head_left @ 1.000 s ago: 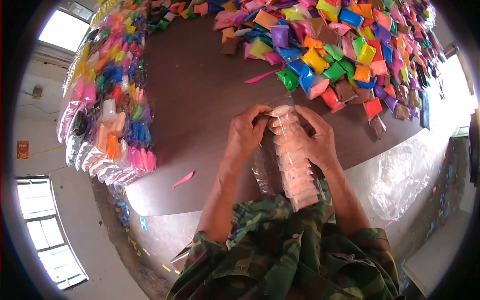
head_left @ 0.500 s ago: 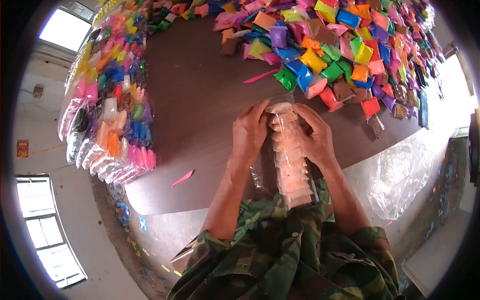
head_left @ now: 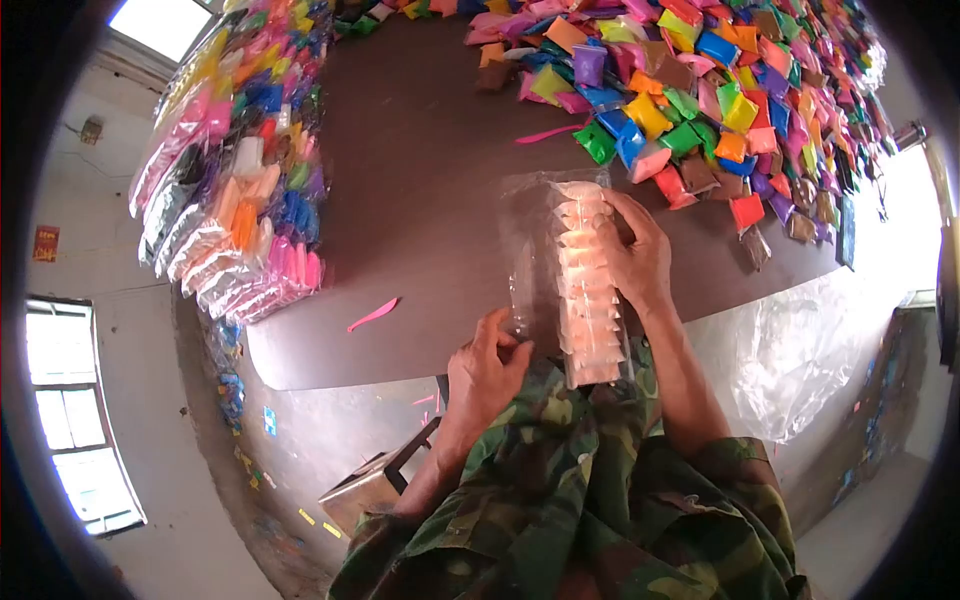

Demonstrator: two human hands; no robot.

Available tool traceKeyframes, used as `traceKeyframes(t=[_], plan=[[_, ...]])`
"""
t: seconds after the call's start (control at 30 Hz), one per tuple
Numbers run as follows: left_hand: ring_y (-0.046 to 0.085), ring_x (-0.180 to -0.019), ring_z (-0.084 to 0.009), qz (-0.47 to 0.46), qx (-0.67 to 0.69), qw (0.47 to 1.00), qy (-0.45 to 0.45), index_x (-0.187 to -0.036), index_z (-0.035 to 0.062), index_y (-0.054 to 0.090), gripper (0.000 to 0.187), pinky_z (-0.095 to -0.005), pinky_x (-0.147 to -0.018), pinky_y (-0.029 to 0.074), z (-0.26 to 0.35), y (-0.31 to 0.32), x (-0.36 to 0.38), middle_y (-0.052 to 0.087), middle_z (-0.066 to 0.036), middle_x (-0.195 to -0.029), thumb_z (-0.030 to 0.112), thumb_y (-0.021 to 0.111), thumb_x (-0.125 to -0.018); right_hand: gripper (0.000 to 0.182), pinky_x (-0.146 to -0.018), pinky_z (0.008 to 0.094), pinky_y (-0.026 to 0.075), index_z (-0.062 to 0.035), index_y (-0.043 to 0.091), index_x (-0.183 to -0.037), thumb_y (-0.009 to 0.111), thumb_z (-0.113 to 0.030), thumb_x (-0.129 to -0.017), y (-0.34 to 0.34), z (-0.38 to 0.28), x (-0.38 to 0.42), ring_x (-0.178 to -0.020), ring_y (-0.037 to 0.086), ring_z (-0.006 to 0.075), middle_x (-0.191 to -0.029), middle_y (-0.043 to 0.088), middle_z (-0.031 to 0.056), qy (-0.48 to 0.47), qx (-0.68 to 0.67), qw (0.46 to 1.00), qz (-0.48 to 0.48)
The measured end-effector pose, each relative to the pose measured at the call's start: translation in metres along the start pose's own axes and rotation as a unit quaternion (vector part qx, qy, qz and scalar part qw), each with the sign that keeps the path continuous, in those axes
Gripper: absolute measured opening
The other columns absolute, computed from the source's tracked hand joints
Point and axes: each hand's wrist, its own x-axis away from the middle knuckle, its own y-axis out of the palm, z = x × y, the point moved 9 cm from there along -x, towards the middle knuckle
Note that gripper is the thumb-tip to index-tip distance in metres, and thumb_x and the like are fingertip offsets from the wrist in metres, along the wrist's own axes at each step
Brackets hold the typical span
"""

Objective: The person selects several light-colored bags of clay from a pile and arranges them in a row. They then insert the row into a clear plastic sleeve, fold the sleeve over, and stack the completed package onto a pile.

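A clear plastic bag [head_left: 528,235] lies over the table's near edge, its loose film spread out to the left. Inside it, a long row of peach-coloured packets [head_left: 588,290] runs toward my body. My right hand [head_left: 640,262] grips the upper right side of this bag, fingers bent around the packets. Lower down, my left hand [head_left: 487,372] is beside the bag's near left corner with its fingers curled and thumb close to the forefinger. Whether film is pinched between those fingertips is too small to make out.
Small bright packets [head_left: 690,130] form a big heap at the back right of the brown table [head_left: 420,200]. Filled clear bags [head_left: 240,220] are stacked along the left. Pink strips [head_left: 374,315] lie on the tabletop. Clear plastic sheeting [head_left: 790,370] hangs at the right, and a box-like object [head_left: 365,490] stands below.
My left hand has let go of the bag's top and moved down and left to its near corner. Loose film now spreads leftward. My right hand keeps its grip.
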Motion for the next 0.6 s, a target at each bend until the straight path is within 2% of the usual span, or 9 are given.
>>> traceKeyframes(t=[0.1,0.2,0.3,0.33,0.37,0.43,0.47,0.57,0.6], plan=[[0.076,-0.075,-0.0211,0.026,-0.007,1.0,-0.002,-0.128,0.0001,0.071,0.038,-0.035,-0.07,0.06,-0.012,-0.015,-0.008,0.078,-0.013,-0.089,0.015,0.082,-0.095,0.038,-0.071,0.0328,0.06,-0.0012,0.073,-0.135,0.077,-0.017,-0.1,-0.003,-0.012,0.009,-0.091,0.076,0.0209,-0.13,0.074,0.0182,-0.143,0.106,0.983,0.055],[0.078,-0.079,-0.0225,0.058,-0.06,0.996,0.016,-0.128,0.0023,0.073,0.034,-0.0366,-0.073,0.06,-0.024,-0.049,-0.041,0.08,-0.015,-0.093,0.013,0.08,-0.096,0.041,-0.069,0.0349,0.06,0.0021,0.07,-0.137,0.074,-0.017,-0.102,0.0,-0.021,0.022,-0.085,0.075,0.0245,-0.125,0.074,0.0198,-0.054,0.053,0.997,0.026],[0.08,-0.089,-0.0282,0.086,-0.099,0.99,0.058,-0.128,0.0028,0.073,0.035,-0.0389,-0.079,0.062,-0.041,-0.081,-0.093,0.081,-0.017,-0.101,0.014,0.08,-0.096,0.044,-0.068,0.0372,0.06,0.0026,0.067,-0.141,0.074,-0.017,-0.102,0.013,-0.031,0.045,-0.074,0.073,0.0259,-0.123,0.074,0.0197,0.016,0.069,0.997,-0.028],[0.08,-0.093,-0.0297,0.085,-0.1,0.99,0.053,-0.128,0.0029,0.074,0.035,-0.0394,-0.082,0.062,-0.043,-0.09,-0.111,0.081,-0.017,-0.105,0.015,0.08,-0.095,0.048,-0.065,0.0386,0.059,0.0027,0.066,-0.143,0.075,-0.019,-0.101,0.018,-0.037,0.053,-0.066,0.07,0.0259,-0.118,0.076,0.0188,-0.016,0.048,0.999,-0.02],[0.08,-0.098,-0.0312,0.084,-0.102,0.99,0.048,-0.127,0.003,0.074,0.035,-0.0398,-0.084,0.062,-0.045,-0.097,-0.125,0.081,-0.018,-0.108,0.016,0.08,-0.095,0.049,-0.064,0.0383,0.058,0.0025,0.066,-0.143,0.076,-0.02,-0.1,0.024,-0.041,0.061,-0.065,0.07,0.0256,-0.115,0.076,0.0182,-0.016,0.06,0.997,-0.046],[0.077,-0.106,-0.0335,0.139,-0.173,0.964,0.148,-0.127,0.0033,0.075,0.036,-0.0407,-0.091,0.061,-0.032,-0.11,-0.142,0.08,-0.018,-0.116,0.017,0.081,-0.095,0.052,-0.062,0.0377,0.057,0.0021,0.065,-0.144,0.078,-0.02,-0.099,0.032,-0.053,0.075,-0.064,0.07,0.025,-0.11,0.077,0.0168,-0.015,0.086,0.991,-0.096],[0.076,-0.11,-0.0346,0.164,-0.208,0.944,0.198,-0.127,0.0034,0.075,0.036,-0.0412,-0.095,0.06,-0.025,-0.114,-0.143,0.079,-0.018,-0.12,0.018,0.081,-0.094,0.049,-0.063,0.038,0.057,0.0006,0.069,-0.139,0.08,-0.019,-0.096,0.032,-0.058,0.078,-0.064,0.07,0.0258,-0.106,0.078,0.0158,-0.014,0.096,0.989,-0.109],[0.072,-0.121,-0.0367,0.212,-0.177,0.942,0.188,-0.13,0.0036,0.074,0.041,-0.0451,-0.103,0.057,-0.008,-0.134,-0.129,0.076,-0.019,-0.127,0.02,0.083,-0.093,0.042,-0.063,0.0394,0.058,0.0001,0.072,-0.133,0.08,-0.017,-0.096,0.021,-0.073,0.075,-0.063,0.07,0.0251,-0.108,0.079,0.0152,-0.063,0.1,0.987,-0.106],[0.071,-0.123,-0.0374,0.178,-0.152,0.957,0.172,-0.132,0.0033,0.073,0.045,-0.0462,-0.105,0.056,-0.012,-0.133,-0.123,0.074,-0.019,-0.13,0.021,0.084,-0.092,0.038,-0.072,0.0421,0.06,-0.001,0.074,-0.128,0.081,-0.017,-0.094,0.013,-0.079,0.068,-0.079,0.074,0.0284,-0.112,0.078,0.015,-0.056,0.097,0.989,-0.096]])
